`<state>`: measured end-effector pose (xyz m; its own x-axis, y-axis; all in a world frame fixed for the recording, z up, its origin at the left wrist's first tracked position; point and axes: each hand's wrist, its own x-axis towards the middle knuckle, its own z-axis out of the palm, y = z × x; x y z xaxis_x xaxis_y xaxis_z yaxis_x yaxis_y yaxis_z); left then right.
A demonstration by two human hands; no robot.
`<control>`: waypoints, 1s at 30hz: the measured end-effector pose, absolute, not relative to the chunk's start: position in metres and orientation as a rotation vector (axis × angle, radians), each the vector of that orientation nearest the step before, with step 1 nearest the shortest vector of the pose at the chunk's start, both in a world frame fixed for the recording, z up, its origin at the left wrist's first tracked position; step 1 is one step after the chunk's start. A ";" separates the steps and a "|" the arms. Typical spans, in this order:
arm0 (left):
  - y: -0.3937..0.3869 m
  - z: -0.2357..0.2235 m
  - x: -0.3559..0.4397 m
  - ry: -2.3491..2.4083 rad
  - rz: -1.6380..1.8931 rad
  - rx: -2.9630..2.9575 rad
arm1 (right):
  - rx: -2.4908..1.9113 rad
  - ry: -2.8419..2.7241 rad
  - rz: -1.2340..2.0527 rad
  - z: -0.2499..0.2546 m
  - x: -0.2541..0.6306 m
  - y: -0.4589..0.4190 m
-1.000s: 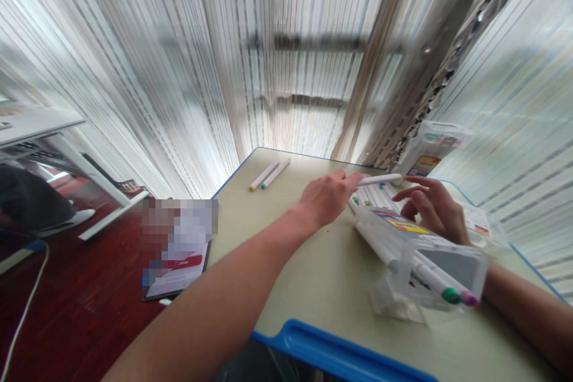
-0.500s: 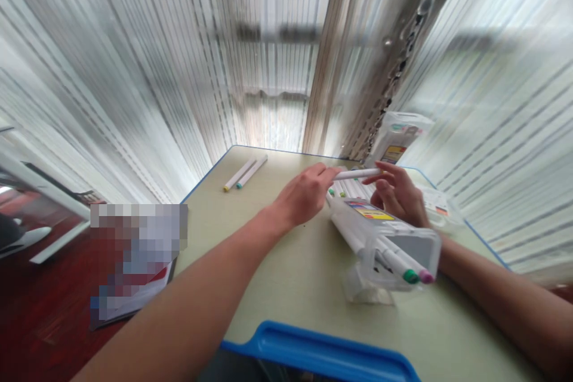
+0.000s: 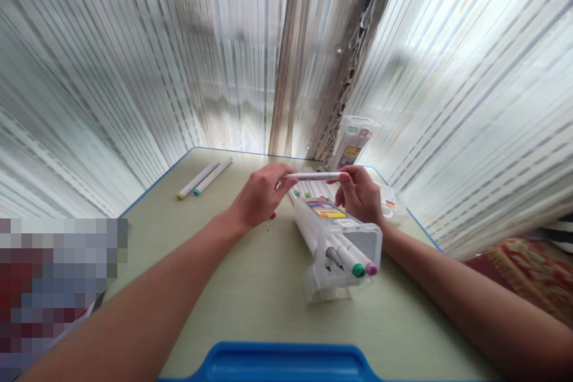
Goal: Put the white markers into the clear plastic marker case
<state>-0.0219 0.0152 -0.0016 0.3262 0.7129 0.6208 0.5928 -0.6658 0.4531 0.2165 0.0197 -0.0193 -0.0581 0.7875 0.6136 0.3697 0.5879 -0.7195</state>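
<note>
A white marker [image 3: 312, 176] is held level above the table, its two ends in my two hands. My left hand [image 3: 262, 196] is closed on its left end. Fingertips of my right hand [image 3: 362, 194] pinch its right end. Beneath it lies a row of white markers [image 3: 317, 190], partly hidden by my hands and a case. That clear plastic marker case [image 3: 308, 230] lies on its side with the open end toward me. Inside are several markers, including a green-ended marker [image 3: 353, 259] and a pink-ended marker [image 3: 363, 255]. A small red cap-like piece [image 3: 273, 215] shows beside my left hand.
Two markers, a yellow-ended marker [image 3: 197, 180] and a teal-ended marker [image 3: 213, 176], lie at the table's back left. A clear case [image 3: 351, 146] stands upright at the back. Another clear plastic piece [image 3: 394, 202] lies right. The table [image 3: 250, 286] has a blue front tray [image 3: 286, 361].
The view has swung right. My right fingers, earlier loosely at the marker's end, now pinch it. The red piece has come into view by my left hand.
</note>
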 end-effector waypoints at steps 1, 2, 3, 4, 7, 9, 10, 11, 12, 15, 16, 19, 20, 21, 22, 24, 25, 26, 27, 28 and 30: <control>0.016 -0.002 -0.022 1.211 1.272 2.426 | -0.974 -1.647 0.463 -0.019 0.216 0.020; 0.016 -0.002 -0.023 1.206 1.286 2.413 | -0.973 -1.630 0.473 -0.019 0.216 0.020; 0.016 -0.002 -0.023 1.197 1.298 2.398 | -0.973 -1.616 0.484 -0.018 0.215 0.020; 0.016 -0.002 -0.023 1.187 1.308 2.378 | -0.972 -1.605 0.499 -0.018 0.215 0.020; 0.015 -0.001 -0.022 1.173 1.338 2.298 | -0.968 -1.577 0.549 -0.018 0.216 0.022; 0.012 0.002 -0.021 1.180 1.352 2.245 | -0.962 -1.548 0.572 -0.018 0.216 0.022; 0.011 0.004 -0.021 1.184 1.355 2.219 | -0.956 -1.531 0.580 -0.017 0.217 0.023; 0.009 0.006 -0.020 1.184 1.358 2.194 | -0.947 -1.515 0.589 -0.016 0.217 0.023; 0.007 0.009 -0.020 1.182 1.362 2.170 | -0.934 -1.500 0.599 -0.014 0.217 0.022; 0.002 0.015 -0.018 1.155 1.392 2.102 | -0.889 -1.463 0.625 -0.004 0.215 0.019; 0.000 0.016 -0.018 1.137 1.411 2.077 | -0.875 -1.451 0.627 0.001 0.214 0.018; -0.003 0.019 -0.017 1.068 1.480 1.994 | -0.835 -1.420 0.655 0.019 0.212 0.013; -0.004 0.019 -0.017 1.053 1.503 1.967 | -0.824 -1.406 0.673 0.025 0.212 0.011; -0.004 0.019 -0.016 1.044 1.524 1.944 | -0.814 -1.389 0.695 0.030 0.212 0.009; -0.005 0.019 -0.016 1.038 1.540 1.925 | -0.805 -1.367 0.719 0.035 0.212 0.007; -0.007 0.019 -0.014 1.022 1.565 1.894 | -0.785 -1.312 0.774 0.042 0.214 0.001; -0.008 0.020 -0.013 1.013 1.578 1.882 | -0.774 -1.285 0.804 0.044 0.215 -0.003; -0.010 0.020 -0.012 1.005 1.590 1.871 | -0.763 -1.263 0.831 0.045 0.217 -0.008; -0.012 0.021 -0.011 0.997 1.600 1.858 | -0.754 -1.247 0.851 0.045 0.218 -0.013; -0.015 0.023 -0.010 0.986 1.610 1.844 | -0.748 -1.243 0.861 0.045 0.219 -0.017; -0.021 0.025 -0.007 0.950 1.631 1.801 | -0.733 -1.263 0.854 0.043 0.222 -0.026</control>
